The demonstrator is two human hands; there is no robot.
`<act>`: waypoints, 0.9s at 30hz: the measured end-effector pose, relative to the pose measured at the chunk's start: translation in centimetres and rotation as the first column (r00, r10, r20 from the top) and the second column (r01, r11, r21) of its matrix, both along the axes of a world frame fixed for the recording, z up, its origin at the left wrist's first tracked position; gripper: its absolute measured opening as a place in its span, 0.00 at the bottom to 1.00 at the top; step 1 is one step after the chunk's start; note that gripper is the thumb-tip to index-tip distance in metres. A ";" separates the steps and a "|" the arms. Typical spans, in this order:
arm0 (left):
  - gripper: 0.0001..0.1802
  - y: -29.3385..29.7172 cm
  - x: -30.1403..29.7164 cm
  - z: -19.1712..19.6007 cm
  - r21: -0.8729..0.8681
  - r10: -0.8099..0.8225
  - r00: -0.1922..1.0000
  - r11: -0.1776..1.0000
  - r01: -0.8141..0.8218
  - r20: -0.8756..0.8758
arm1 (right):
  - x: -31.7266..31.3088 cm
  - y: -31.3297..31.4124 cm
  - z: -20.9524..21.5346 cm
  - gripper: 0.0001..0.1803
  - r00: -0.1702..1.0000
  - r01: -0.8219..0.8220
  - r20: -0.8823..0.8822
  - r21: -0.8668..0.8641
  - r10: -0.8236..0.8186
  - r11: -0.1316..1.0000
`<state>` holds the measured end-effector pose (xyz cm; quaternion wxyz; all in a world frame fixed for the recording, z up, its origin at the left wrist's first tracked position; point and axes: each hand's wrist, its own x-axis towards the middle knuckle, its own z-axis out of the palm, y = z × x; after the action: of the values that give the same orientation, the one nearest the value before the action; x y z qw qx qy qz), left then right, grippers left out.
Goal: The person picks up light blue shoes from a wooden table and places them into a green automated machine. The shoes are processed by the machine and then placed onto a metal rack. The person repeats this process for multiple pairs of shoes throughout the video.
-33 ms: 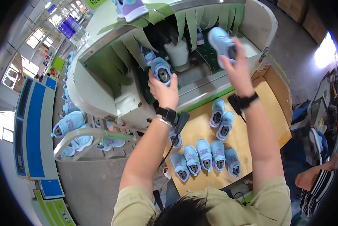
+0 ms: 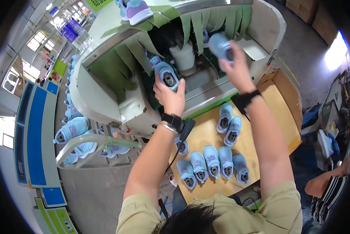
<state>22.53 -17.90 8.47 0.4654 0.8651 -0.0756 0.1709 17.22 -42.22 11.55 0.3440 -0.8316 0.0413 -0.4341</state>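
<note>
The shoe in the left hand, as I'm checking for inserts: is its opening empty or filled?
Filled: a dark form sits inside the shoe in the left hand.

No text legible; bottle label (image 2: pixel 68 32) seemingly blurred.

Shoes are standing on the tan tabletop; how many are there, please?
8: five shoes in the near row, two toward the machine, one at the left, partly covered by a black device; others may be hidden.

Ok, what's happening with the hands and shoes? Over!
Left hand: gripping blue shoe. Right hand: gripping another blue shoe, blurred. Close by: green strips hanging from the machine.
</note>
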 end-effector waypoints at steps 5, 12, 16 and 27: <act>0.59 1.8 -0.6 -0.2 0.110 -0.162 0.986 0.982 0.156 0.042 | 2.4 -1.9 -2.7 0.48 0.966 -0.028 -0.258 0.032 0.035 0.999; 0.39 12.2 -10.1 -1.2 0.067 -0.349 0.905 0.925 0.374 -0.242 | -18.9 0.9 -4.0 0.26 0.551 -0.323 -0.651 0.410 0.522 0.853; 0.33 17.4 -18.0 -5.5 0.092 -0.291 0.827 0.921 0.378 -0.482 | -32.6 -1.3 -7.9 0.23 0.357 0.039 -0.904 0.268 0.237 0.963; 0.28 19.9 -25.3 -6.4 0.052 -0.368 0.740 0.878 0.476 -0.564 | -28.4 -1.8 -16.1 0.39 0.489 0.104 -0.794 -0.357 -0.361 0.928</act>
<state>-2.77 1.99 2.02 0.4083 0.8781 -0.1530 -0.1970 -11.15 -43.98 -4.60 0.1047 -0.9601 0.2589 -0.0179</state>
